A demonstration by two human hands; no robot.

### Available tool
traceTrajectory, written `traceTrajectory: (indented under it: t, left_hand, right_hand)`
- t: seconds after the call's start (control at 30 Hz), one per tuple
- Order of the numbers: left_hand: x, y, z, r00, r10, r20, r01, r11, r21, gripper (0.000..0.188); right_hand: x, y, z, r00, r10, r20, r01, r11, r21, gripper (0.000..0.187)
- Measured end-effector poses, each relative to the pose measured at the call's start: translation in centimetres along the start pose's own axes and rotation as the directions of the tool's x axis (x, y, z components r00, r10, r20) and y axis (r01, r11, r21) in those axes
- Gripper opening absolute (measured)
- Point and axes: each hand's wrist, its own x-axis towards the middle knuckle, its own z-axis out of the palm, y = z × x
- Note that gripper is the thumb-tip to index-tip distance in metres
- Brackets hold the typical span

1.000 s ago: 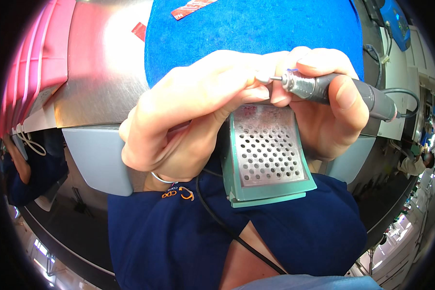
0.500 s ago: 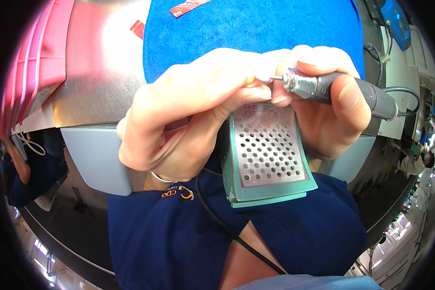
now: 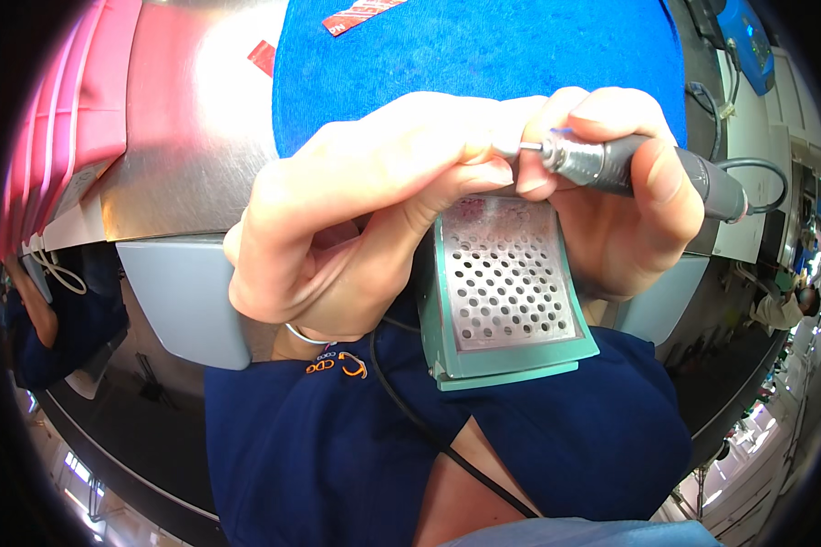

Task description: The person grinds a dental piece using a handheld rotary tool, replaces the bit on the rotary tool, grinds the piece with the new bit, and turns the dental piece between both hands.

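Note:
My left hand (image 3: 356,182) is closed in a pinch, thumb against forefinger, in front of my chest. What it grips is too small and covered to name; a little greyish-silver bit shows at the fingertips. Wrapped around a black and silver rotary handpiece (image 3: 622,164) is my right hand (image 3: 616,242). The handpiece points left, and its thin metal shank (image 3: 531,146) reaches to the left fingertips. Fingers of both hands meet there. Below them is a green housing (image 3: 511,362) with a perforated metal plate (image 3: 509,283).
A blue towel (image 3: 474,46) covers the metal worktop (image 3: 182,182), with red strips (image 3: 365,14) on it. Pink bins (image 3: 82,109) stand left. At far right is a blue device (image 3: 748,46); a cable (image 3: 771,169) runs from the handpiece. Another person's arm (image 3: 32,296) shows at left.
Both hands and the handpiece have shifted very slightly to the right. The left pinch and the right grip are the same, and the shank still meets the left fingertips.

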Motion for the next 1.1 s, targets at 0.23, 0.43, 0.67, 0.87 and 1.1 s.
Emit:
traceTrajectory:
  t: [0.23, 0.43, 0.67, 0.87, 1.1]
  left_hand:
    - [0.3, -0.2, -0.4, 0.998, -0.006, 0.07, -0.004, 0.99, 0.139, 0.031]
    - [0.1, -0.1, -0.7, 0.997, -0.047, 0.061, 0.041, 0.996, 0.082, 0.032]
    - [0.6, -0.6, -0.8, 0.99, 0.044, 0.131, -0.049, 0.998, 0.042, 0.035]
    - [0.9, -1.1, -1.2, 0.986, 0.067, 0.152, -0.074, 0.997, 0.038, 0.035]
    - [1.1, -1.2, -1.3, 0.986, 0.049, 0.161, -0.055, 0.998, 0.032, 0.035]
  right_hand:
    - [0.1, -0.7, 1.1, 0.994, 0.024, -0.104, -0.024, 1.0, 0.006, 0.044]
    - [0.1, -0.8, 0.6, 0.998, 0.019, -0.056, -0.027, 0.991, -0.129, 0.045]
    - [0.3, -0.4, -0.2, 1.0, 0.009, 0.001, -0.009, 0.997, -0.077, 0.043]
    - [0.7, -0.5, -0.2, 1.0, 0.023, -0.015, -0.024, 0.993, -0.117, 0.041]
    - [0.8, -0.5, -0.3, 0.999, 0.041, 0.017, -0.04, 0.998, -0.058, 0.04]
